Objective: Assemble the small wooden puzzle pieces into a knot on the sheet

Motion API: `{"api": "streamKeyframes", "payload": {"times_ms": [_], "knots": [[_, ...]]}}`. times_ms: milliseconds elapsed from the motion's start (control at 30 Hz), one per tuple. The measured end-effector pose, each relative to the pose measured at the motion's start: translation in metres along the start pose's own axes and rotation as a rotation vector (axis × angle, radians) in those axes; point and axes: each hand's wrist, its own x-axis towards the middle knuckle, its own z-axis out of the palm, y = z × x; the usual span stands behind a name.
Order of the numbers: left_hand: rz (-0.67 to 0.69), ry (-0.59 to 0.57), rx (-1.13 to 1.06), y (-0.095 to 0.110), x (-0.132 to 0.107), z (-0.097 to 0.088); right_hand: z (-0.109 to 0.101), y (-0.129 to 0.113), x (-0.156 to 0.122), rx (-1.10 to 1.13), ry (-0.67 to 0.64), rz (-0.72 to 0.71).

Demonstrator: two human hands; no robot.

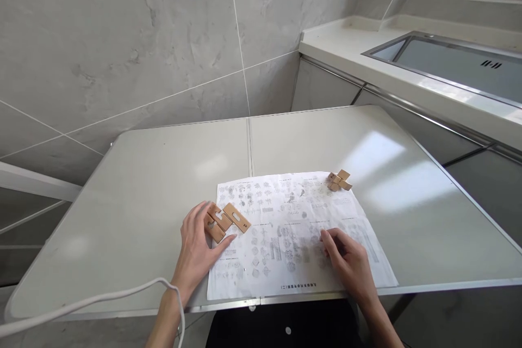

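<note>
Three flat wooden pieces, laid close together at the left edge of a printed sheet [281, 274]: one slotted piece [243, 222], marked with a numeral 2, set outermost to the right; one notched piece [223, 222], placed in the middle; one second notched piece [214, 232], set nearest the thumb. The left-hand side of the group is bordered by the left hand [198, 250], its fingers curved at the pieces and its thumb spread apart below them, so that the group is loosely framed rather than clenched. One cluster of crossed wooden pieces [339, 180], stood at the sheet's far right corner, well apart from both hands. The right hand [350, 263] is held over the sheet's right half, fingers curled and thumb brought near the forefinger; whether anything small is pinched there cannot be told. The sheet is supported by a pale folding table [179, 174], crossed at front left by a white cable [110, 298].
</note>
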Motion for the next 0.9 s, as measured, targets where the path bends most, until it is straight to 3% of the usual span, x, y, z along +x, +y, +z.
{"api": "streamKeyframes", "payload": {"times_ms": [400,733,900], "knots": [[-0.054,0.043,-0.02,0.0,0.002,0.012,-0.002,-0.003,0.0,-0.011,-0.002,0.002],[-0.052,0.005,-0.049,0.004,-0.003,0.007,-0.001,-0.004,0.0,-0.04,-0.025,0.003],[-0.006,-0.012,-0.053,-0.004,-0.009,0.007,0.013,-0.025,0.003,-0.001,-0.114,-0.072]]}}
